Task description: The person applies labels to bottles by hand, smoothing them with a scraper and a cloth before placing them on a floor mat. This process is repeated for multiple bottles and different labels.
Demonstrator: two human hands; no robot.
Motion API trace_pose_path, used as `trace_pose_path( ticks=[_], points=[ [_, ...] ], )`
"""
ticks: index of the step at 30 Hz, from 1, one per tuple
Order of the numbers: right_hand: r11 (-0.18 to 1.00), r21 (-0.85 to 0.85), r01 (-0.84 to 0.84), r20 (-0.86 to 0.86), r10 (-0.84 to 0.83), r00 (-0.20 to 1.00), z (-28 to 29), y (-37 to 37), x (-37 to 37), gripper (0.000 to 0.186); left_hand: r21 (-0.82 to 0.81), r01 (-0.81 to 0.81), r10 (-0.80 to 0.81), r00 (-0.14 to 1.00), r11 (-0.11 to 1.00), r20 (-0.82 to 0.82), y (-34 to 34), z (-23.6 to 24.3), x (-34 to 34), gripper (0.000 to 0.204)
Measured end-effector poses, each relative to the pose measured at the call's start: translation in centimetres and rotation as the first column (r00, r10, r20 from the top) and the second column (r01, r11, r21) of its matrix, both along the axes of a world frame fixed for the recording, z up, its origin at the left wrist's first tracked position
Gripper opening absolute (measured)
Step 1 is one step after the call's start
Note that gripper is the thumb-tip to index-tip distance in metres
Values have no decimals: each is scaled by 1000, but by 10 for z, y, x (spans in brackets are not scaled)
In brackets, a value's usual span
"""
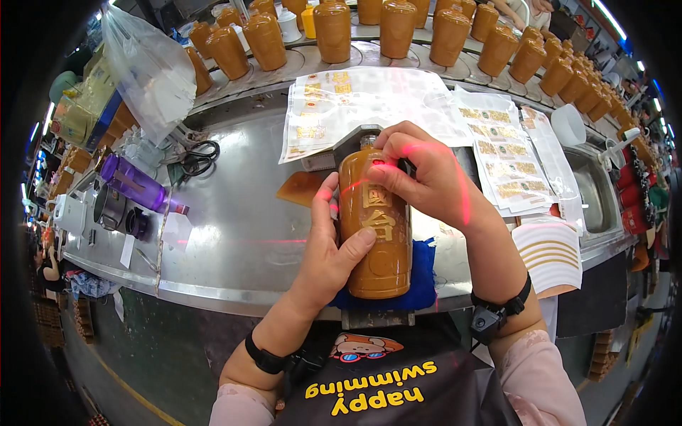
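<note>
A brown glazed bottle [376, 263] with raised gold characters lies tilted on a blue cloth [424, 266], its neck pointing away from me against a grey metal rest [348, 144]. My left hand [330, 241] is wrapped round its left side, thumb on the front beside the lower character. Over the bottle's upper right, my right hand [419, 163] has its fingers curled, the thumb pressing near a small red mark above the characters. Whatever those fingers may pinch is hidden. A red laser line crosses the bottle and both hands.
Gold-printed decal sheets [383, 99] lie beyond the bottle, with more decal strips [504, 153] at right. Several brown bottles [332, 32] stand on a curved conveyor [362, 53] behind. Scissors [199, 157] and a purple bottle [133, 179] are at left; a sink [597, 192] is at right.
</note>
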State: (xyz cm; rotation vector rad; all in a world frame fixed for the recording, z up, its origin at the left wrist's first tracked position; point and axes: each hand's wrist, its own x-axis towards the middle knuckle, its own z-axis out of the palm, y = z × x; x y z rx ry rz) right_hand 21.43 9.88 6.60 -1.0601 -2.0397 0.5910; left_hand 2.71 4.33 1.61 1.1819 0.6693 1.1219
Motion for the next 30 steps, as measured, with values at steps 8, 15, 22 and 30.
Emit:
trace_pose_path(
  ticks=[8,15,22,30],
  points=[
    [1000,-3,-10,2,10,1000,-1,0,1,23,12,1,0,999,1000,-39,-1,-4,-2,83],
    [1000,-3,-2,-1,2,1000,-1,0,0,24,3,4,-4,1000,1000,-11,-1,-3,-1,83],
    [1000,10,13,12,-13,1000,-1,1,0,26,9,4,-4,1000,1000,-5,-1,0,0,83],
    [999,40,6,1,-6,1000,-2,1,-1,26,-17,8,-8,1000,1000,27,-2,-2,-1,82]
  ],
)
